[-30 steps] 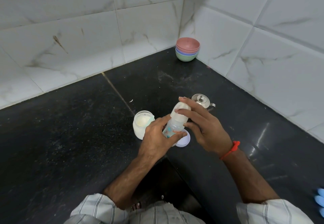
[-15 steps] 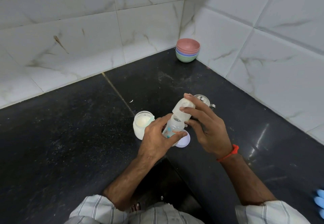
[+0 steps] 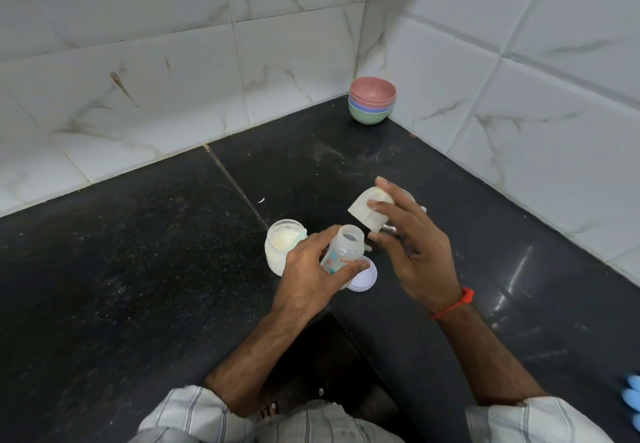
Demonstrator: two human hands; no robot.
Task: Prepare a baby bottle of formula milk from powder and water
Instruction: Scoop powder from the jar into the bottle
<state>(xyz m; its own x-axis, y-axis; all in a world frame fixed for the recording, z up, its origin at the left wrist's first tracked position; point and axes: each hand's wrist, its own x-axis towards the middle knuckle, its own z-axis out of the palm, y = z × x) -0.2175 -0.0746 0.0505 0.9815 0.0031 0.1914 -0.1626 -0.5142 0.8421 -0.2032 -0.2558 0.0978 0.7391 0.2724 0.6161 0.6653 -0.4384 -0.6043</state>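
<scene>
My left hand [image 3: 308,276] grips a small clear baby bottle [image 3: 344,252] with printed markings, standing on the black counter with its mouth uncovered. My right hand [image 3: 412,248] holds the bottle's translucent white cap [image 3: 367,212], lifted up and to the right of the bottle's mouth. An uncovered glass jar of pale formula powder [image 3: 282,245] stands just left of the bottle, with a light scoop at its rim. A round white lid [image 3: 363,274] lies flat on the counter beside the bottle.
A steel kettle [image 3: 410,196] stands behind my right hand, mostly hidden. Stacked coloured bowls [image 3: 372,99] sit in the tiled corner. The counter [image 3: 138,269] has an inner corner edge near my body. Something blue [image 3: 632,397] shows at the right edge.
My right hand has taken the cap off the bottle and lifted it up and to the right. The bottle's mouth is now uncovered; my left hand stays on the bottle.
</scene>
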